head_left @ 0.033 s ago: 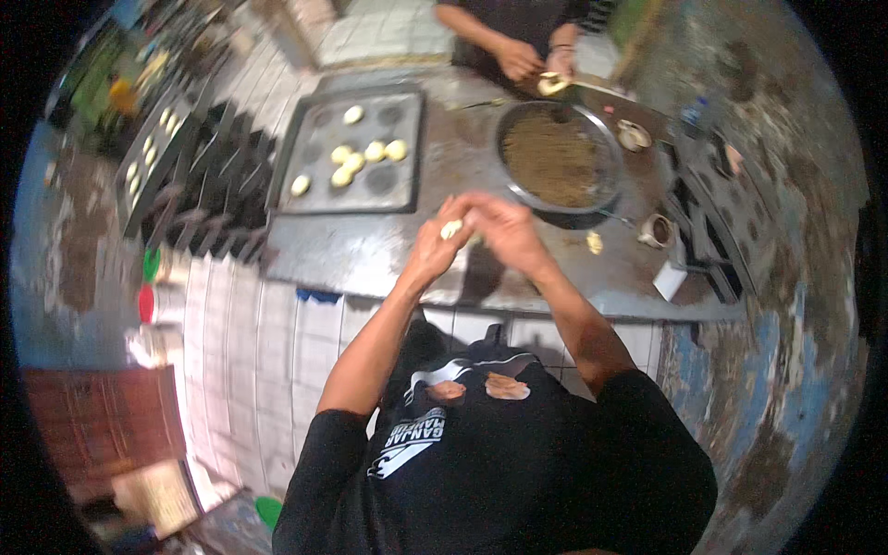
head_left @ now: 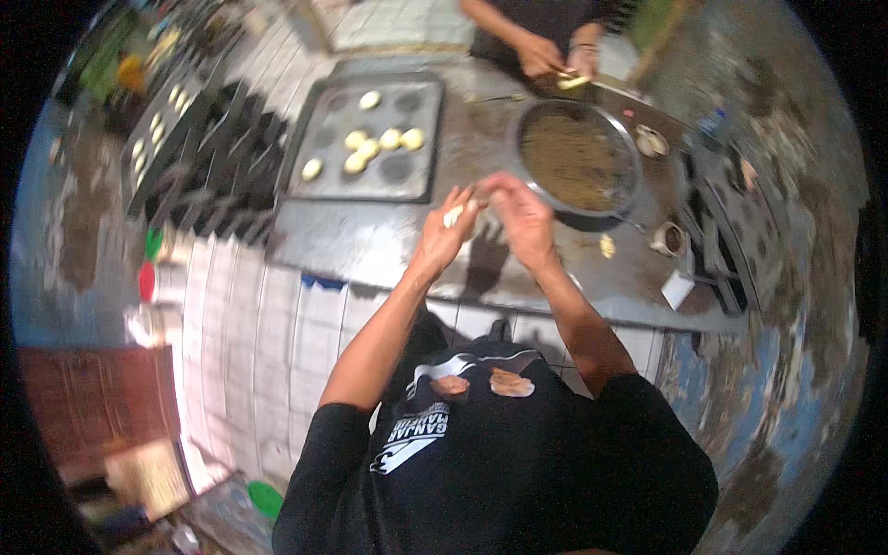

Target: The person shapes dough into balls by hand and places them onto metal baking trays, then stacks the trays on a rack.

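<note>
A small piece of pale yellow dough [head_left: 452,216] rests in my left hand [head_left: 442,237], which curls around it above the near part of the metal table [head_left: 370,242]. My right hand [head_left: 525,227] is raised just beside it, its fingers reaching toward the left fingertips. Motion smears those fingers, and whether they hold anything cannot be made out. Beyond my hands to the left, a dark baking tray [head_left: 319,189] bears several round dough balls [head_left: 367,149]. To the right stands a large round metal basin [head_left: 636,176] of brown, crumbly filling [head_left: 569,153].
Across the table a co-worker's hands [head_left: 555,61] handle a flat piece of dough [head_left: 573,82]. A dough scrap [head_left: 607,246], a cup [head_left: 667,240] and a white box [head_left: 678,289] lie at right. Dark trays [head_left: 227,153] are stacked at left; more moulded trays [head_left: 735,213] lean at right.
The whole scene has shifted slightly to the right in view. My right hand's fingers have lifted a little away from the dough in my left hand. The co-worker's dough piece has turned flatter.
</note>
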### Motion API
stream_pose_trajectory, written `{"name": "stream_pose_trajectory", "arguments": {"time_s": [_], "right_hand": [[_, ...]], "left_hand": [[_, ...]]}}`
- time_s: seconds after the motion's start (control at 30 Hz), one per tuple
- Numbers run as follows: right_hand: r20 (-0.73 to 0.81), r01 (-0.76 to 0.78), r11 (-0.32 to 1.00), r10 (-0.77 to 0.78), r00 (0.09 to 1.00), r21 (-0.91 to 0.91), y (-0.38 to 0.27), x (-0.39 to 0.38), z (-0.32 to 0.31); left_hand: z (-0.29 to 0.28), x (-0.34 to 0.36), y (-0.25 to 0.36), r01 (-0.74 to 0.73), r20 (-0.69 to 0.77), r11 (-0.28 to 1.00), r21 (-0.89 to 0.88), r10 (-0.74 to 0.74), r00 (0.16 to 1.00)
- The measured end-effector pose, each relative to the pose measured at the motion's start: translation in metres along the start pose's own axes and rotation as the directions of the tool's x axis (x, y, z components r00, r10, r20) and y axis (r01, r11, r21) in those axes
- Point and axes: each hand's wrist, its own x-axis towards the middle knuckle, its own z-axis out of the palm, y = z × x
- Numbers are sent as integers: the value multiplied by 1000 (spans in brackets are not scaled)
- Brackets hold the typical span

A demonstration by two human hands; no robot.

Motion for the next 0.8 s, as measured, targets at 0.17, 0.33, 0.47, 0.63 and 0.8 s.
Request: {"name": "stream_pose_trajectory", "arguments": {"time_s": [0.17,0.33,0.47,0.63,0.8], "right_hand": [[46,-107,837,155,987,-536,78,-2,108],[590,-884,236,672,448,402,135,86,207],[495,-917,394,810,314,-63,222,184,289],[380,50,701,323,867,-711,352,279,372],[746,687,401,-13,665,-606,442,310,398]], "left_hand": [[-70,12,-21,135,-36,700,-701,-225,974],[-184,44,-69,-40,-351,830,-557,-191,917],[-268,84,-136,-245,-538,721,-648,-207,817],[-348,74,-157,-71,-694,929,-364,-219,686],[-383,18,-152,204,-717,947,-249,-322,619]]}}
